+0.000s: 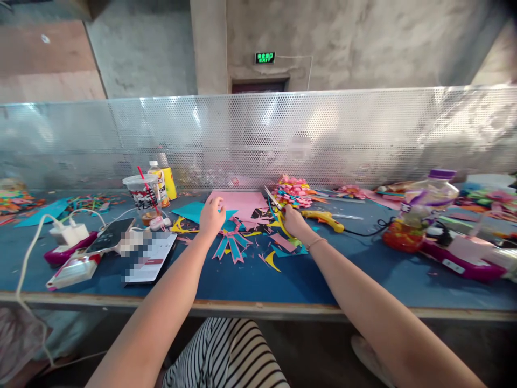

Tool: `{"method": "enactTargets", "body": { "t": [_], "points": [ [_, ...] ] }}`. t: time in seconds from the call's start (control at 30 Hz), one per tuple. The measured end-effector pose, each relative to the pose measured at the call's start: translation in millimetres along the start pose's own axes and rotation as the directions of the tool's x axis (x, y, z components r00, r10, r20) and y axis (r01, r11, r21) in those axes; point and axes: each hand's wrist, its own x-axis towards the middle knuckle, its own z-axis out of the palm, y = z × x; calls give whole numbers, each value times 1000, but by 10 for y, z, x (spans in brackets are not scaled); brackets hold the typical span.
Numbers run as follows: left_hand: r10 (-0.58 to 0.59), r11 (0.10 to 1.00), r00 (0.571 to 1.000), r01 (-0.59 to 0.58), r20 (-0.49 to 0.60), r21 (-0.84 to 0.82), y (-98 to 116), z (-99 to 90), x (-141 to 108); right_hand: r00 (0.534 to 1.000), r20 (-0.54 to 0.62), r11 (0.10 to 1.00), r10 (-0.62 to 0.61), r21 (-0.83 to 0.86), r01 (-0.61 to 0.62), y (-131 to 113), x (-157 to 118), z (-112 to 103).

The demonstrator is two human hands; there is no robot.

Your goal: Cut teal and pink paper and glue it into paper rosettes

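My right hand (294,221) is closed round the handles of a pair of scissors (273,198), whose blades point up and to the left. Beside a teal sheet (189,212), my left hand (213,215) has its fingers bent and apart, with nothing seen in them. A pink sheet (242,203) lies just beyond both hands. Between my forearms is a pink and teal paper piece (231,242) with ribbon-like tails. Yellow scraps (272,261) and pink scraps (283,242) are scattered around it.
A yellow glue gun (325,220) lies right of my right hand, near a pile of pink paper flowers (293,189). Leftward are a cup with a red straw (143,196), a tablet (151,261) and a phone (111,235). A purple-lidded jug (420,210) stands at right.
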Motion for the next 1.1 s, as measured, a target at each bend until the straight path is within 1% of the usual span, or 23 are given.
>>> {"method": "enactTargets", "body": {
  "t": [0.07,0.1,0.13,0.17,0.2,0.23,0.27,0.3,0.33,0.4,0.43,0.47,0.57,0.67,0.7,0.73,0.77,0.83,0.9,0.93,1.0,1.1],
  "points": [
    [36,999,999,-37,12,16,22,-4,2,1000,0,988,20,155,-20,-7,8,-40],
    [42,999,999,-43,23,18,37,-5,2,1000,3,961,21,274,-21,-29,7,-53],
    [44,999,998,-44,40,6,57,-3,1,1000,5,908,8,418,-9,-65,2,-60],
    [41,999,997,-40,61,-27,82,1,-3,1000,4,825,-13,565,8,-116,-9,-62],
    [33,996,995,-26,89,-87,114,10,-9,999,-1,717,-32,696,24,-179,-26,-62],
    [25,985,992,-4,122,-170,153,23,-20,999,-9,614,-51,788,39,-253,-49,-61],
    [17,963,987,27,160,-269,198,39,-35,997,-17,563,-70,824,54,-331,-77,-62],
    [-1,924,979,79,205,-374,251,57,-54,995,-27,538,-92,839,73,-410,-111,-64],
    [-10,871,969,130,248,-473,308,73,-75,991,-36,527,-126,845,97,-486,-148,-67],
    [34,749,945,192,326,-634,425,94,-117,977,-26,515,-213,846,135,-617,-228,-76],
    [43,704,940,213,339,-678,477,95,-133,966,-8,512,-257,847,143,-670,-266,-77],
    [40,681,939,225,342,-697,520,88,-145,957,11,509,-291,849,145,-714,-303,-76],
    [-32,608,952,260,304,-750,563,47,-141,936,57,513,-346,847,138,-808,-391,-62],
    [-126,527,952,303,279,-794,474,37,-96,920,107,533,-378,838,121,-850,-434,-62],
    [-151,512,949,315,278,-799,426,47,-77,915,122,543,-384,832,117,-848,-434,-70],
    [-165,518,949,317,271,-795,376,60,-59,914,129,559,-386,821,120,-836,-427,-84],
    [-177,551,952,305,248,-777,328,75,-42,915,124,587,-384,798,137,-814,-413,-102],
    [-182,659,968,250,171,-710,250,97,-12,921,94,683,-377,700,208,-740,-370,-150],
    [-169,745,980,198,107,-637,207,98,10,918,64,788,-390,540,297,-642,-321,-203],
    [-158,779,983,180,90,-600,199,87,19,913,56,824,-403,456,336,-591,-299,-228],
    [-124,839,988,157,96,-521,202,53,33,901,56,864,-429,316,392,-503,-263,-268],
    [-51,902,984,118,170,-415,219,0,43,892,82,885,-445,193,424,-428,-232,-303]
  ]
}}
